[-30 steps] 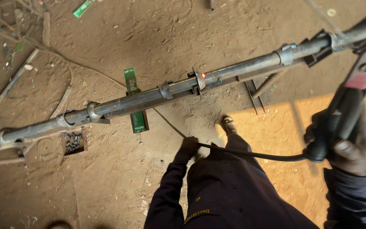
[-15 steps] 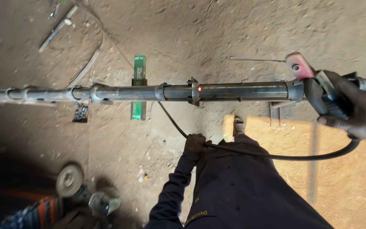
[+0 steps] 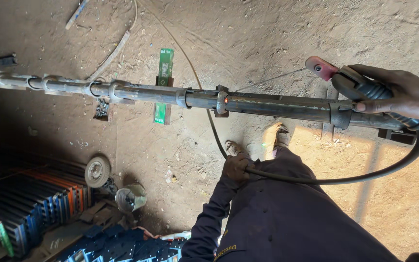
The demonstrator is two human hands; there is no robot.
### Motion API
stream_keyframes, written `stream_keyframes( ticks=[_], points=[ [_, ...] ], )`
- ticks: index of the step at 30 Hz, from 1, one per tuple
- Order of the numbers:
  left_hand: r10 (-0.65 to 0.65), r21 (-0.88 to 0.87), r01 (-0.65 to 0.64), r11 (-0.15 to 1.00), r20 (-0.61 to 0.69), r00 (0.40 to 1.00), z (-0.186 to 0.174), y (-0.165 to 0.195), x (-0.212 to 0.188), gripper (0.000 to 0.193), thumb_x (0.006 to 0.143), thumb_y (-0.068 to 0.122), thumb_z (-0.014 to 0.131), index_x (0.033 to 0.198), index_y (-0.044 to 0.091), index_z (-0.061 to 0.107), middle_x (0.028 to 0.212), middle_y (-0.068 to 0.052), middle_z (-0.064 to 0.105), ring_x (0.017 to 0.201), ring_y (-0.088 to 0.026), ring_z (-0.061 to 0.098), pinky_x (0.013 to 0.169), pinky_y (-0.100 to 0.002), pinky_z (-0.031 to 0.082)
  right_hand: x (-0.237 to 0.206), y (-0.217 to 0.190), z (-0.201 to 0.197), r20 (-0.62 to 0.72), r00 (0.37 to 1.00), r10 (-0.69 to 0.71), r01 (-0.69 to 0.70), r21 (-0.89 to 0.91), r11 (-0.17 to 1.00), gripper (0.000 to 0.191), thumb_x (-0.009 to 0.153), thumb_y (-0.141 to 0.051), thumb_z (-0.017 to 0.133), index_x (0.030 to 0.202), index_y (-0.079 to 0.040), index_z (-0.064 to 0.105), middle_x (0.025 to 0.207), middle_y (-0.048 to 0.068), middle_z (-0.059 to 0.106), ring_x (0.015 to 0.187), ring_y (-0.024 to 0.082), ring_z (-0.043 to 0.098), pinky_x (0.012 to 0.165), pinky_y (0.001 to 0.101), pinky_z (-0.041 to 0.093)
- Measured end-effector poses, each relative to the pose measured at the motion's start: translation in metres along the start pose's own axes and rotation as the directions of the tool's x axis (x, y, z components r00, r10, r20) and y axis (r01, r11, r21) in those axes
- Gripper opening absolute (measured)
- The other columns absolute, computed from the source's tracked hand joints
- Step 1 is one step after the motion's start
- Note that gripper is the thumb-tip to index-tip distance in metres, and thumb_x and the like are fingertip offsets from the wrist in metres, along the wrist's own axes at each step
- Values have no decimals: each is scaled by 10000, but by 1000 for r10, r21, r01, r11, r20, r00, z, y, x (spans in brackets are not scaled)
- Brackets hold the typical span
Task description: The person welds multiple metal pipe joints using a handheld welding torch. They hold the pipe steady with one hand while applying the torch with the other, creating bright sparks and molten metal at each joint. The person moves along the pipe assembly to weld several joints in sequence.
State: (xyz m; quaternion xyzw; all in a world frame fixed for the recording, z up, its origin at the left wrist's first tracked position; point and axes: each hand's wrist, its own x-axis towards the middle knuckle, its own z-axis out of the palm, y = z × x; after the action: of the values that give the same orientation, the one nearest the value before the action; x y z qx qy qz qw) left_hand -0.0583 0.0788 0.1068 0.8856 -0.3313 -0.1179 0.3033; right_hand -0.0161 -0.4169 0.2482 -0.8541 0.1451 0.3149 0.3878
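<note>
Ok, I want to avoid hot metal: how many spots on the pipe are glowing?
1: an orange spot on the collar near the middle of the pipe, left of the right hand holding the electrode holder. The pipe's underside is hidden.

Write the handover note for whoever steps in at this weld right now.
Right hand: grips the electrode holder, rod clamped and pointing toward the pipe.
Left hand: holds the cable at the knee.
Pipe lies across the dirt floor on supports.
Done: one spot at the collar glows orange.
Left: rod tip is off the joint; how far round the collar is welded cannot be seen.
</note>
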Motion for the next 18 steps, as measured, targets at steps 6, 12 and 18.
stream_keyframes(
  ticks=[6,12,18],
  points=[
    [-87,-19,89,996,74,993,-3,15,9,290,824,254,770,691,90,570,746,-97,589,673,-343,584,657,-478,406,21,-9,-11,40,999,4,-3,-30,1000,1146,644,-583,810,1626,-249,324,1334,186,650,1274,384,623,1177,502,427],
    [-78,0,78,997,33,996,-8,6,19,292,808,227,751,657,88,544,723,-95,571,684,-335,590,656,-485,383,39,-8,-13,46,998,-32,35,-67,997,1139,641,-590,808,1618,-245,336,1365,189,644,1310,385,598,1199,515,388],
    [-89,28,88,996,21,996,-9,-2,20,322,806,240,756,638,77,535,742,-95,588,699,-333,597,666,-487,388,52,2,-10,76,997,12,-6,-78,997,1158,642,-605,796,1637,-262,314,1344,182,654,1253,395,648,1178,540,416]
  ],
)
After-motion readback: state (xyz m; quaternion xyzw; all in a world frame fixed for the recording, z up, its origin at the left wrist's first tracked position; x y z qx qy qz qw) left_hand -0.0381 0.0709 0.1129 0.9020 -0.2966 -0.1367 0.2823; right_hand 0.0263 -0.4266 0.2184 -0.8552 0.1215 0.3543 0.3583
